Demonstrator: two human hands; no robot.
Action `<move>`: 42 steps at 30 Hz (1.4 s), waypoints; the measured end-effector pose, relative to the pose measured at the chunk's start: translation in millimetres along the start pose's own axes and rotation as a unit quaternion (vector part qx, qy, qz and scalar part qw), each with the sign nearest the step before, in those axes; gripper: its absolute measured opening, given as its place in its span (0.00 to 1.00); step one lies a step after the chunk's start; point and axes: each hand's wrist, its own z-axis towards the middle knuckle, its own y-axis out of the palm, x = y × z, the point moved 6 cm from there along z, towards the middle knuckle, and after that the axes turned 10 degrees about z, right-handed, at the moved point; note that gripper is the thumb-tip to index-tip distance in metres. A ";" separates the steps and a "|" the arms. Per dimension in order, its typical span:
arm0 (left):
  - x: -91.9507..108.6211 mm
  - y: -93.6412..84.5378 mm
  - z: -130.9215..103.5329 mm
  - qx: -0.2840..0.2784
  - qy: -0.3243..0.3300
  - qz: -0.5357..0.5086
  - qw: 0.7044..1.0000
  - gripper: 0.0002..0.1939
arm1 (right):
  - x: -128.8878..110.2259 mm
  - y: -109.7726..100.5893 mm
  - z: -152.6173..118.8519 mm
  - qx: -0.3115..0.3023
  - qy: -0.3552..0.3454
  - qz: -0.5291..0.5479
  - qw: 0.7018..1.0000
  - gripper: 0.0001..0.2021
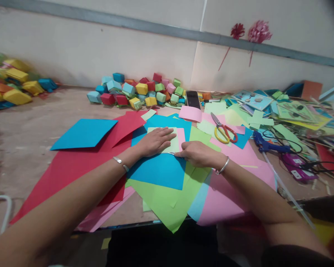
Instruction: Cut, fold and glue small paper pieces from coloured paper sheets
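My left hand (158,141) lies flat with its fingers stretched out, on a pale green piece of paper (169,147) over a blue sheet (158,171). My right hand (196,152) is closed around a thin tool with a silvery blade (171,153); its handle is hidden in the fingers. The blade's tip rests at the near edge of the pale green piece, on the blue sheet. A pink strip (180,135) shows beside the pale green piece. Under the blue sheet lies a bright green sheet (156,191).
Red paper (72,174) and a folded blue sheet (82,135) lie left. Scissors (224,130) rest on pink paper (225,200) at right, near a blue glue gun (269,144) with its cord. Paper boxes (141,89) and a phone (193,100) are along the wall.
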 end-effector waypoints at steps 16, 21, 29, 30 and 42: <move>4.1 -6.4 3.1 -0.072 -0.020 -0.020 0.997 0.27 | -29.9 -0.5 23.8 -0.004 0.024 -0.026 0.999 0.19; 3.2 -5.8 3.5 -0.083 -0.018 -0.022 0.996 0.27 | -35.3 0.2 33.2 0.018 0.013 -0.026 0.999 0.19; 1.3 -3.8 3.5 -0.068 -0.013 -0.031 0.997 0.26 | -57.3 2.4 51.2 -0.001 -0.052 -0.010 0.999 0.23; 1.0 -3.5 3.6 -0.065 -0.013 -0.034 0.997 0.26 | -59.8 1.1 49.3 -0.011 -0.067 -0.006 0.998 0.23; 8.5 -7.8 1.1 -0.015 -0.027 0.014 0.999 0.26 | 59.6 -39.8 -11.8 0.323 0.030 0.258 0.910 0.21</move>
